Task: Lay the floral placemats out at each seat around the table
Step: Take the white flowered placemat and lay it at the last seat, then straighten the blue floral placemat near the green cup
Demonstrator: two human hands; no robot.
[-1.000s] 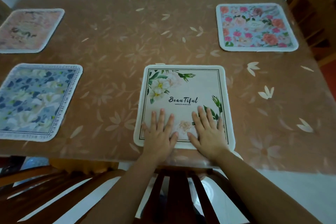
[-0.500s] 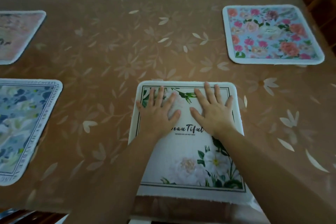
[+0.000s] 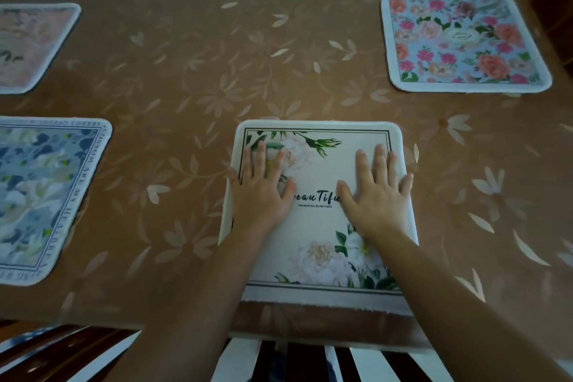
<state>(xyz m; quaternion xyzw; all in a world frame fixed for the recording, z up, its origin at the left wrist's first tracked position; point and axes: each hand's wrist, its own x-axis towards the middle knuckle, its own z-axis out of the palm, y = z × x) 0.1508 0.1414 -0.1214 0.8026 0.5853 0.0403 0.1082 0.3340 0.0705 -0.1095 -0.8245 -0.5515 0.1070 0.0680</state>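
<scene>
On the brown table, your left hand and right hand are pressing flat, fingers spread wide, on the far half of the white placemat.

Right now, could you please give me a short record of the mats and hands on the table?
mats in view: four
white mat: near edge, under both hands
left hand: flat on white mat, fingers spread
right hand: flat on white mat, fingers spread
pink mat: far right
blue mat: near left
peach mat: far left
</scene>
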